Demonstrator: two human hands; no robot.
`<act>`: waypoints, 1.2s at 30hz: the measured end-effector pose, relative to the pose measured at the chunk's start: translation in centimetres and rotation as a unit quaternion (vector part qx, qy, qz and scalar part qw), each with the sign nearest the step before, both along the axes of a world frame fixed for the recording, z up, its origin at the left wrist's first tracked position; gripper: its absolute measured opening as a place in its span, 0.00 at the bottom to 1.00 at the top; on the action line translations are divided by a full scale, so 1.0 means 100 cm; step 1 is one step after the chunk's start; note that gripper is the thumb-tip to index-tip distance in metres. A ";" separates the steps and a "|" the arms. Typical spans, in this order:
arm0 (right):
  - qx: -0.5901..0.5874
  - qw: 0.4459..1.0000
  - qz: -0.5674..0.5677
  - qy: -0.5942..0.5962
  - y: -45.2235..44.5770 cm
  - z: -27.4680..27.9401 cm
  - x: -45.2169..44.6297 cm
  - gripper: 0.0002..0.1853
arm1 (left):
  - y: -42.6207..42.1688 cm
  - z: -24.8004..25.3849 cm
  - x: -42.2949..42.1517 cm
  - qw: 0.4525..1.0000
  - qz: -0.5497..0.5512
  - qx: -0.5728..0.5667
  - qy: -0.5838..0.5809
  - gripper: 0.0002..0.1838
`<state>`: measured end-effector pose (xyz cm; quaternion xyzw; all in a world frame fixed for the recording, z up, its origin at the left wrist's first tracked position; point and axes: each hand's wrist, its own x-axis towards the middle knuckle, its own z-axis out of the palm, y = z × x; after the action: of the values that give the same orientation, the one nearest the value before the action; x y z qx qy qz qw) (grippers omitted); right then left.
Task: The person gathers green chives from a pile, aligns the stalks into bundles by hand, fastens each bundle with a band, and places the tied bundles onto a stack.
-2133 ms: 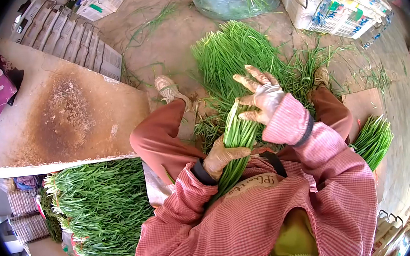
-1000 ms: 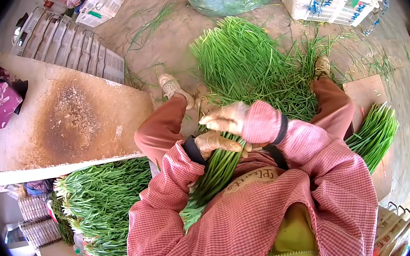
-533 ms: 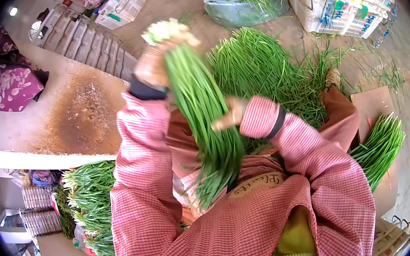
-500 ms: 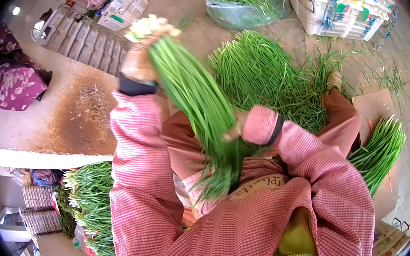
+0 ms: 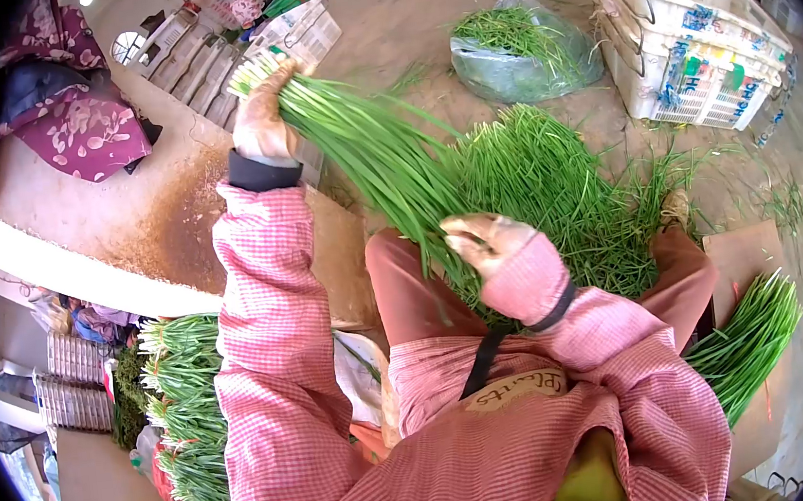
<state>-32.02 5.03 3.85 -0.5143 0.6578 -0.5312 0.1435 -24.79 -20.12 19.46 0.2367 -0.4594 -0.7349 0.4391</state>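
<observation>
My gloved left hand [image 5: 262, 118] is wrapped round the pale root end of a bundle of long green stalks [image 5: 365, 137], raised at the upper left. The leafy ends hang down to the right, toward my right hand [image 5: 487, 240]. That gloved hand is beside the lower leaves with its fingers apart, and nothing shows gripped in it. Behind the bundle, a loose pile of green stalks [image 5: 550, 176] lies on the floor between my legs. At my right, another bundle [image 5: 749, 341] rests on a cardboard sheet [image 5: 749, 253].
Many bundles [image 5: 189, 419] are stacked at lower left beside a stained board [image 5: 163, 217]. A plastic bag of greens [image 5: 528, 56] and stacked white crates [image 5: 683, 45] stand ahead. Purple patterned cloth [image 5: 86, 132] lies at upper left. A person [image 5: 247, 7] is in the distance.
My left hand has lifted the bundle from my lap to the upper left. Its leaves have swung out to the right, and my right hand has opened beside them. The view has shifted.
</observation>
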 end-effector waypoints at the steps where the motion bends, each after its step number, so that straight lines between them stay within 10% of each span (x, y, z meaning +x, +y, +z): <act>1: 0.041 0.999 -0.017 -0.005 -0.007 0.004 0.004 0.13 | 0.012 -0.005 -0.003 1.000 -0.009 0.006 0.006 0.10; 11: -0.026 0.934 0.071 -0.350 -0.027 0.021 0.000 0.13 | 0.068 -0.058 -0.004 0.995 -0.092 0.028 0.010 0.17; 13: -0.016 0.832 0.103 -0.545 -0.031 0.023 -0.008 0.09 | 0.084 -0.056 -0.009 0.996 -0.091 0.008 -0.018 0.18; 25: 0.031 0.943 0.221 -0.246 0.052 0.104 -0.027 0.04 | 0.084 -0.048 -0.039 0.945 0.080 -0.312 0.061 0.10; 29: 0.080 0.922 0.193 -0.326 0.086 0.030 -0.073 0.03 | 0.084 -0.016 -0.012 0.898 0.019 -0.438 0.022 0.09; 30: 0.122 0.937 0.060 -0.322 0.077 -0.010 -0.083 0.03 | 0.094 -0.018 -0.005 0.844 -0.024 -0.532 -0.056 0.09; 31: 0.171 0.983 -0.071 -0.002 0.080 -0.052 -0.096 0.09 | 0.106 -0.025 -0.002 0.773 -0.073 -0.615 -0.133 0.10; 33: 0.374 0.893 -0.142 0.207 0.082 -0.083 -0.103 0.17 | 0.129 -0.079 -0.003 0.556 -0.100 -0.813 -0.144 0.10; 35: 0.271 0.946 -0.111 0.142 0.092 -0.117 -0.101 0.22 | 0.159 -0.185 0.007 0.603 -0.294 -0.682 -0.291 0.10; 36: 0.293 0.951 -0.090 0.044 0.095 -0.103 -0.089 0.22 | 0.183 -0.192 0.015 0.262 -0.270 -0.830 -0.412 0.11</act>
<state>-40.89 14.48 -6.44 -0.4109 0.8338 -0.3027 0.2103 -23.29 -1.79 0.30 -0.1235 -0.9751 0.1678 -0.0759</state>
